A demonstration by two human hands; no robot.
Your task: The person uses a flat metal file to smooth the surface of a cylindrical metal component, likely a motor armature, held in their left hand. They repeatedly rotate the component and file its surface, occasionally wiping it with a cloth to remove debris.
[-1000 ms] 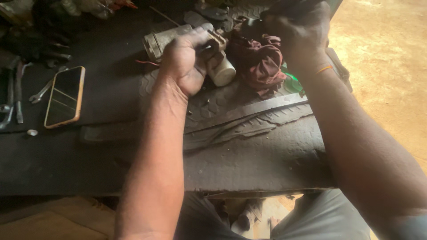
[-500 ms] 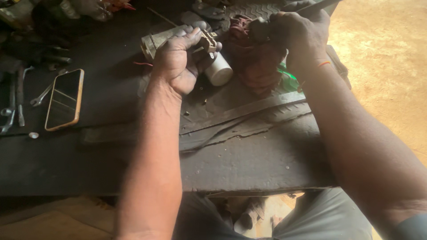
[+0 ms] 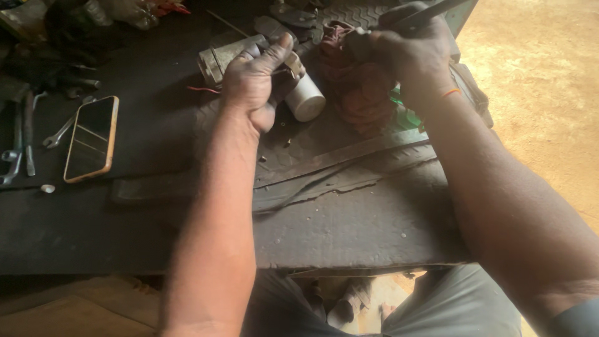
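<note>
My left hand (image 3: 256, 81) grips a small metal motor-like part (image 3: 218, 59) with a white cylindrical end (image 3: 307, 100), holding it down on the dark workbench (image 3: 349, 231). A red wire (image 3: 199, 90) trails from the part. My right hand (image 3: 409, 53) is closed around a dark rod-shaped tool (image 3: 430, 11) that points up and to the right, just above a dark red rag (image 3: 352, 93) lying beside the part. The tool's working tip is hidden behind my fingers.
A phone (image 3: 90, 137) with an orange edge lies screen-up at the left. Wrenches (image 3: 19, 143) and a small washer (image 3: 47, 188) sit beyond it. Rubber tyre strips (image 3: 349, 165) cross the bench. Sandy ground (image 3: 543, 93) is to the right.
Both hands have shifted slightly up the bench with the part and the tool. My right hand has come closer to the left hand, over the rag.
</note>
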